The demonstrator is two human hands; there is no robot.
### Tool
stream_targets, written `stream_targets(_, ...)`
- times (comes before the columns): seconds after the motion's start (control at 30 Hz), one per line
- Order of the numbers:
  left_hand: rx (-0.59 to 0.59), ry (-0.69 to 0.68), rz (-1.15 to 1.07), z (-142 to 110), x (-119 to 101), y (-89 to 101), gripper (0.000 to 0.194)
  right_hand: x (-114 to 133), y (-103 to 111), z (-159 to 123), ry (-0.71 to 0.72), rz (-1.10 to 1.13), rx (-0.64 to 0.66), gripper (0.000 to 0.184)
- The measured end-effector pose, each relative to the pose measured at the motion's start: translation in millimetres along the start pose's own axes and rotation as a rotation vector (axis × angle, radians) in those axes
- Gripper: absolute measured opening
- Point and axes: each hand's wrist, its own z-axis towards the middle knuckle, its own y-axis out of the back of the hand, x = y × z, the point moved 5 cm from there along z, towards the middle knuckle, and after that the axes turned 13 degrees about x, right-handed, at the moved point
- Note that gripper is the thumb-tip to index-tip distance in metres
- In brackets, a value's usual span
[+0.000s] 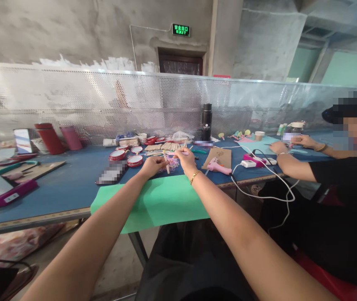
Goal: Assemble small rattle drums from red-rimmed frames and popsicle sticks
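Observation:
My left hand (153, 165) pinches a flat wooden craft stick (167, 164), which stands nearly upright. My right hand (186, 161) is closed around a slim pink pen-like tool (179, 154), its tip pointing left toward the stick. Beneath and between both hands lies a small pile of pink and purple strips (173, 164). A green sheet (162, 200) hangs over the table's front edge under my forearms. Beyond my hands, more wooden sticks (165, 146) lie in a loose heap.
A pink glue gun (219, 167) rests on a brown board (212, 157), its white cable (259, 196) looping off the table. Left are a phone (112, 172) and small red drums (134, 161). A black bottle (206, 123) stands behind. At right, a co-worker's hands (280, 147) work nearby.

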Motion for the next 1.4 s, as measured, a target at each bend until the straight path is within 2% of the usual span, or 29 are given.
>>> stream_targets(0.27, -0.005, -0.001, -0.002, -0.8, -2.1, 0.0, 0.049, 2.2, -0.2, -0.9, -0.008, -0.004, -0.005, 0.016)
stream_targets(0.67, 0.010, 0.001, -0.017, -1.1, -3.9, -0.8, 0.042, 1.1, -1.6, 0.1, -0.001, 0.008, 0.013, 0.015)
stream_targets(1.4, 0.001, 0.005, -0.002, -0.6, -2.1, 0.1, 0.042, -1.0, -1.0, 1.8, -0.002, 0.058, -0.008, 0.015)
